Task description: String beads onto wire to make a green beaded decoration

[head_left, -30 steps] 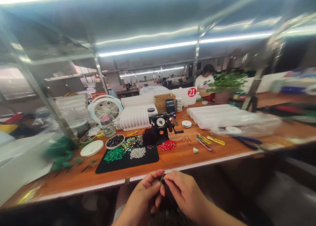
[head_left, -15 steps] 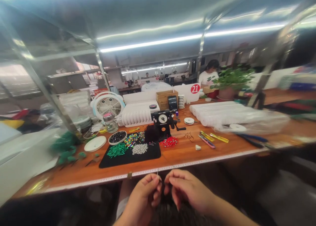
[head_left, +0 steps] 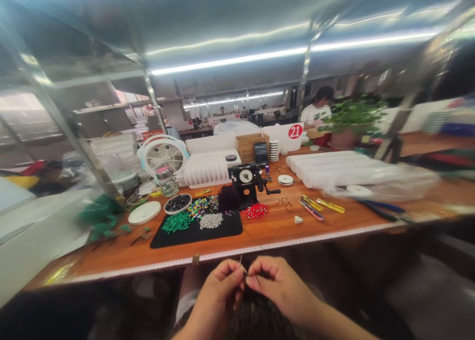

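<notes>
One thin needle-like piece [head_left: 241, 261] — upright, pinched in left hand's [head_left: 227, 285] fingertips, right hand's [head_left: 276, 283] fingertips adjacent.

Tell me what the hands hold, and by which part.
The left hand pinches a thin rod below its upper end; whether the right hand holds anything cannot be told.

Counter [head_left: 272, 238]: brown wood, white measuring strip along the near edge. Overhead: grey, reflective panel [head_left: 222, 13], carried on metal posts [head_left: 70, 127]. Lighting: bright white tube [head_left: 230, 62] towards twelve o'clock. White partition [head_left: 276, 132] at one o'clock, marked 21 on a red disc. Window [head_left: 18, 105] at ten o'clock: bright, blurred. Further workstations [head_left: 230, 120] noted at twelve. Floor at six: too dark to assess.
</notes>
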Action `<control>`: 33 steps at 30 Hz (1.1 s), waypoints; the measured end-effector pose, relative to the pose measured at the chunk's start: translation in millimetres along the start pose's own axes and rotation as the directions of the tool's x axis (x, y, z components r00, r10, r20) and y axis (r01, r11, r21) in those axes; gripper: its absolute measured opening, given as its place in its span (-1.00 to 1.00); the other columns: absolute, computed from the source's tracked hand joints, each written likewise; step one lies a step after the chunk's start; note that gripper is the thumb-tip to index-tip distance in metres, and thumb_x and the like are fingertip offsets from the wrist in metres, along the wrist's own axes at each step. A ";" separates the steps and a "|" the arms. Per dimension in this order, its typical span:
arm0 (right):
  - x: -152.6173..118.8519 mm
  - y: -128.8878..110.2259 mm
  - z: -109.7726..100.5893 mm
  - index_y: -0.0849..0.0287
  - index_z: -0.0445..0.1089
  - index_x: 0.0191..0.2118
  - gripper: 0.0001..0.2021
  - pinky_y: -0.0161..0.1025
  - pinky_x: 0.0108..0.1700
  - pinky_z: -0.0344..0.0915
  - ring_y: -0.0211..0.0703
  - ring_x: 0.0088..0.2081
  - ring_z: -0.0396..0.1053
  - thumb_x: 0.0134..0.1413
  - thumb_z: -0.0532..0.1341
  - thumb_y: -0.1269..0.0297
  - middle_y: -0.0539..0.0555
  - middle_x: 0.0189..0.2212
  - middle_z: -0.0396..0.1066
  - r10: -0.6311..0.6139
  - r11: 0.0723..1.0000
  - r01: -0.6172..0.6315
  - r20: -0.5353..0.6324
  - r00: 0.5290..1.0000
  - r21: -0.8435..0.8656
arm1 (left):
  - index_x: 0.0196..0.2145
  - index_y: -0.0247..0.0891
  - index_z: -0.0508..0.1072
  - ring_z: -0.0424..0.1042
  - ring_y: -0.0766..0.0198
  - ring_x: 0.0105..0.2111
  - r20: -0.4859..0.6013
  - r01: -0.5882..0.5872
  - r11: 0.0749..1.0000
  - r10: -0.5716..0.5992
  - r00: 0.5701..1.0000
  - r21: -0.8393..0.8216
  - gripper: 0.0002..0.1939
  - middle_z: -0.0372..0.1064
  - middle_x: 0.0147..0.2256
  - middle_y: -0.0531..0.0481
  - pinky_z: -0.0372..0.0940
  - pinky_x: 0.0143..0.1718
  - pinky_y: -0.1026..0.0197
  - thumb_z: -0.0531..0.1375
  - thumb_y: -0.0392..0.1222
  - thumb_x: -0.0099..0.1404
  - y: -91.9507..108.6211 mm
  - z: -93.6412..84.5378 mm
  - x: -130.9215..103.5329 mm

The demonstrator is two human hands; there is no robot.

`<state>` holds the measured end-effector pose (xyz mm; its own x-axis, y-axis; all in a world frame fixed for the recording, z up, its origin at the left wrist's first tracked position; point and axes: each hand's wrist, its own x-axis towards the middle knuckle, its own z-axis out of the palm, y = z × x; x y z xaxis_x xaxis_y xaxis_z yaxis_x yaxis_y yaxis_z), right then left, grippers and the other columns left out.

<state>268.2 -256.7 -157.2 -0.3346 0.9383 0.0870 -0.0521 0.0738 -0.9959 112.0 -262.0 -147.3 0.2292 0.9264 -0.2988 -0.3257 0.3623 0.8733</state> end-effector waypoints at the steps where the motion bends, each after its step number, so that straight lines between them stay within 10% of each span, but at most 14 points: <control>1: -1.1 0.7 1.0 0.25 0.40 -0.48 -0.81 -0.34 -0.37 0.14 -0.27 -0.45 0.23 -0.02 0.24 0.22 0.00 -0.54 0.36 -0.013 0.999 0.012 -0.012 1.000 -0.051 | -0.49 -0.30 0.29 -0.02 0.48 -0.65 -0.005 -0.004 1.000 0.004 1.000 -0.012 -0.61 0.10 -0.63 0.14 -0.18 -0.62 0.39 0.41 -0.06 -0.05 -1.6 -1.1 -0.4; 15: -13.3 -0.5 5.1 0.21 0.38 -0.55 -0.82 -0.32 -0.36 0.14 -0.28 -0.50 0.22 0.00 0.18 0.29 -0.04 -0.62 0.32 -0.106 0.962 0.098 -0.019 0.994 -0.253 | -0.52 -0.27 0.22 -0.25 0.51 -0.68 0.058 0.031 0.994 -0.025 0.998 -0.101 -0.55 -0.07 -0.67 0.22 -0.30 -0.66 0.40 0.39 0.04 -0.06 -2.8 2.4 -8.5; 19: -10.2 -1.4 2.0 0.22 0.35 -0.56 -0.81 -0.33 -0.39 0.12 -0.28 -0.48 0.20 0.00 0.17 0.29 -0.03 -0.61 0.30 -0.078 0.970 0.069 -0.029 0.997 -0.232 | -0.51 -0.28 0.29 -0.05 0.44 -0.62 0.038 -0.151 0.967 0.147 0.988 0.204 -0.60 0.09 -0.62 0.14 -0.10 -0.59 0.38 0.34 0.08 0.01 2.4 -0.9 -5.4; 23: -9.3 -2.4 -3.2 0.23 0.33 -0.53 -0.79 -0.33 -0.40 0.11 -0.30 -0.51 0.16 0.05 0.14 0.25 -0.04 -0.59 0.26 -0.096 0.961 0.088 -0.018 0.995 -0.263 | -0.52 -0.28 0.35 0.11 0.32 -0.49 0.138 -0.365 0.732 0.353 0.925 0.574 -0.65 0.21 -0.53 0.04 0.06 -0.45 0.32 0.23 0.08 0.16 12.0 -1.7 -4.9; 33: -16.8 -9.6 -12.5 0.20 0.41 -0.36 -0.89 -0.32 -0.29 0.22 -0.22 -0.37 0.31 0.07 0.17 0.31 0.00 -0.45 0.41 -0.089 0.933 0.113 0.086 0.992 -0.343 | -0.54 -0.26 0.23 -0.12 0.44 -0.64 0.143 0.006 0.989 -0.027 0.989 0.146 -0.60 0.01 -0.63 0.15 -0.16 -0.63 0.37 0.32 0.05 0.07 11.5 7.5 -9.0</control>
<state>286.0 -268.9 -149.4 -0.4087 0.8954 0.1768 0.2359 0.2907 -0.9273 113.1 -267.0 -131.6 0.3666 0.8921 -0.2640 -0.1868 0.3486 0.9185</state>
